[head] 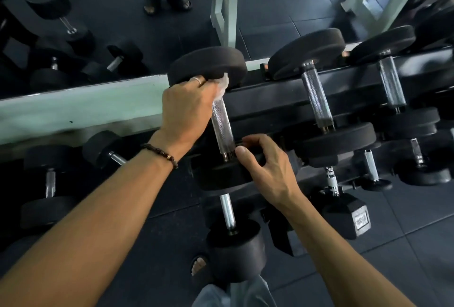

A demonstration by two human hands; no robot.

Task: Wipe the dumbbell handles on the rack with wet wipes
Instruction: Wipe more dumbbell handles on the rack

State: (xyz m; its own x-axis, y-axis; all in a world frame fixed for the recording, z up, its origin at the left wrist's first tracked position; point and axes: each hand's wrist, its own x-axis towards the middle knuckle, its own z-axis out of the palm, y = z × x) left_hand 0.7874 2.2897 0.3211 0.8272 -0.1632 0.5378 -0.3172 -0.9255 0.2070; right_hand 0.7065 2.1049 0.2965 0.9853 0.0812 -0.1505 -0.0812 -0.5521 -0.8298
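Left hand [189,107] wraps wipe [222,85] round handle [221,124] — top end, seemingly.

Your left hand [189,107] is boxed in above by the far weight head [208,67]. Below it the knurled handle [222,129] lies bare down to your right hand [264,169]; rightward, the neighbouring dumbbell [317,100] blocks passage.
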